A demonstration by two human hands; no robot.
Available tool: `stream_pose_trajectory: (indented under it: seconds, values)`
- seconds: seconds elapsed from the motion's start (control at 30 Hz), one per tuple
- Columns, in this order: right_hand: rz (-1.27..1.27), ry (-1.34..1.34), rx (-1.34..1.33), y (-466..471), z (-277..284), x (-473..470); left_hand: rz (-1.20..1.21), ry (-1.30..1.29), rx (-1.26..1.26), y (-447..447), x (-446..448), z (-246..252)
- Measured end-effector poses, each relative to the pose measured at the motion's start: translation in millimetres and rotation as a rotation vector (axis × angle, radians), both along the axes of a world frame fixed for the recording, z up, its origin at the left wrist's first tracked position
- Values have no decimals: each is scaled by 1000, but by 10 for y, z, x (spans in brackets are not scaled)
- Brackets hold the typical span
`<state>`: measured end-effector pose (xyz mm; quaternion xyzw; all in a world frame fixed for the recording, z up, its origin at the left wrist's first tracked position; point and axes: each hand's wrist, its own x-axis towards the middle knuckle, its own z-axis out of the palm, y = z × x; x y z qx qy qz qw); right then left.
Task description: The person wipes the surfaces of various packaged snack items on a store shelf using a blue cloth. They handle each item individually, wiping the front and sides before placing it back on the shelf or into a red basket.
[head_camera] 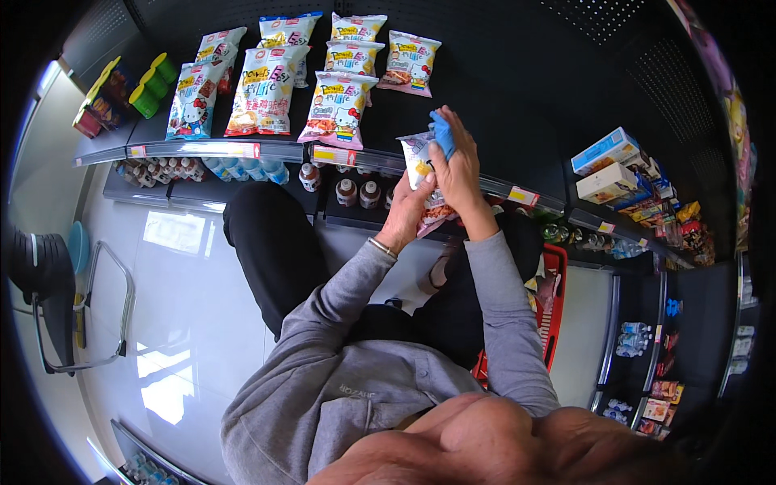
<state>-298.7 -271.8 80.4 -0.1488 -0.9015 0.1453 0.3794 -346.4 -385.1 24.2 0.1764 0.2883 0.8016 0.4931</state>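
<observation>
In front of the black shelf, my left hand [405,212] grips a white and pink snack bag [418,165] by its side. The bag is tilted, and both hands cover much of it. A folded blue cloth [444,134] sits under the fingers of my right hand [462,173], pressed against the bag's upper part. Beyond my hands, a matching pink snack bag [339,110] stands upright in a row on the shelf. A similar pink bag [411,63] leans farther back. To their left are a red-bottomed bag [265,91] and a blue-bottomed bag [194,100].
A red shopping basket [553,303] holding packages stands on the floor by my right leg. Brown-capped bottles [347,192] fill part of the lower shelf. Green-lidded cans [153,85] stand at the left, snack boxes [606,182] at the right. A chair [51,297] is on the left.
</observation>
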Motion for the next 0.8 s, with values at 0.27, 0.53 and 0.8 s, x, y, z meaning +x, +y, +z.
stream_pose_trajectory:
  seconds: [0.27,0.53,0.8]
  values:
    - [311,-203,94,-587,-110,36,-162,-445,347,-15,-438,-696]
    - [172,-302,190,-585,6,146,120,381,95,68,-345,-672]
    - [33,-15,-531,-1,-164,314,-40,-242,160,29,-271,-74]
